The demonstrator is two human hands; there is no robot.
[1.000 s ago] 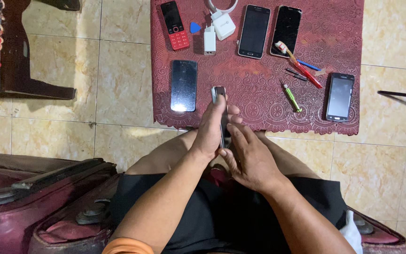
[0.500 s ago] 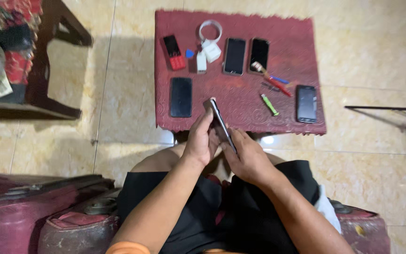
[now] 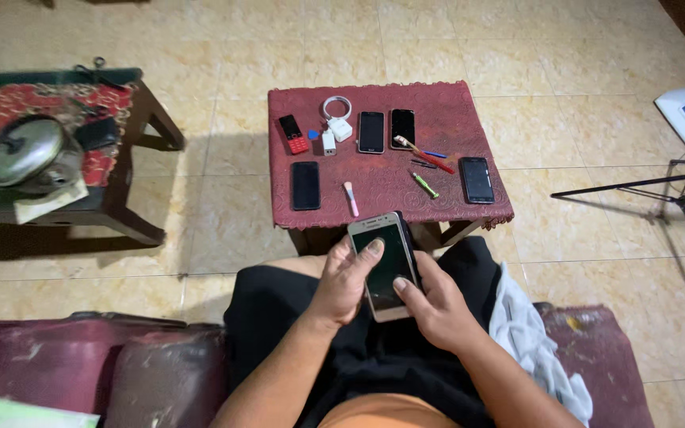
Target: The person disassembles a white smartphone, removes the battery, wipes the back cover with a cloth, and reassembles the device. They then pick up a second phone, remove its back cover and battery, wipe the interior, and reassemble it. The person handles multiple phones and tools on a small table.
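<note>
Phone (image 3: 385,265) now turned screen-up and flat to the camera; half a second earlier it stood edge-on between the hands. View had also pulled back: table smaller, higher in frame, more floor visible.

Left hand (image 3: 344,281) gripped the phone's left edge, thumb lying across the dark screen. Right hand (image 3: 436,309) clasped the lower right corner, thumb on the glass. Phone sat at frame centre, held over the lap, just below the table's near edge.

Small table (image 3: 453,103) with red cloth, upper centre. On it: red keypad phone (image 3: 293,134), white charger with coiled cable (image 3: 338,119), four dark phones lying flat, pink brush (image 3: 351,198), green lighter (image 3: 425,185), red-handled tool (image 3: 426,154).

Left edge: second table bearing a metal pot lid (image 3: 24,150). White cloth (image 3: 534,341) beside the right thigh. Nothing blocked the view of the hands.
</note>
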